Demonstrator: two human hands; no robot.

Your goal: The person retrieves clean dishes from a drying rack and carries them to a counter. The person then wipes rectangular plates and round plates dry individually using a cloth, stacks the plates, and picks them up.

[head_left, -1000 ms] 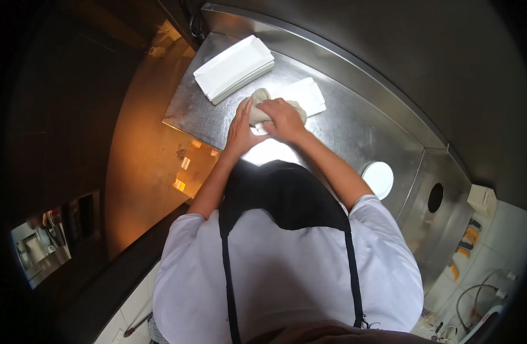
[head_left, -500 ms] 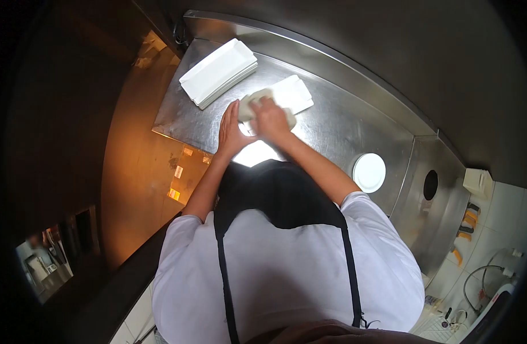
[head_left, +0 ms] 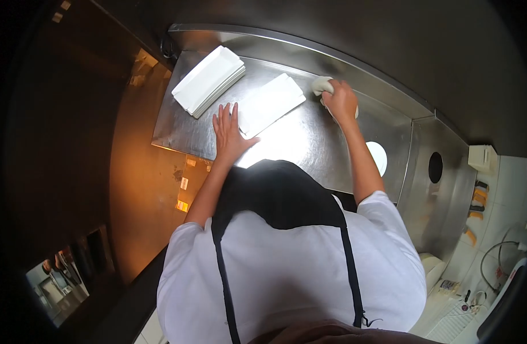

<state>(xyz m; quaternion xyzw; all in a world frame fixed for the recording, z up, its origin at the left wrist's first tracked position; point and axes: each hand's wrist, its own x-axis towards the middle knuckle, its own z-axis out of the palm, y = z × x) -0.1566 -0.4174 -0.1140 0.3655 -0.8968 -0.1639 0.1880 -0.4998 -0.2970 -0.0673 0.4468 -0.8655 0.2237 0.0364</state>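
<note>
On the steel counter lies a small pile of white rectangular plates (head_left: pixel 272 104), its near end beside my left hand (head_left: pixel 229 135). That hand is open, fingers spread, with the fingertips at the plates' left edge. My right hand (head_left: pixel 342 102) is farther right, close to the counter's back edge, closed on a pale cloth (head_left: pixel 322 86). Part of the cloth is hidden under the fingers. A taller stack of white rectangular plates (head_left: pixel 208 80) stands at the back left, apart from both hands.
A white round plate (head_left: pixel 377 159) sits on the right of the steel counter (head_left: pixel 326 155), partly behind my right forearm. A raised steel edge (head_left: pixel 309 50) runs along the back. Farther right is a dark round hole (head_left: pixel 435 167) in a steel surface.
My right hand has moved right with the cloth, off the smaller pile of plates, which now shows fully. My left hand has stayed by the pile, its fingers now spread.
</note>
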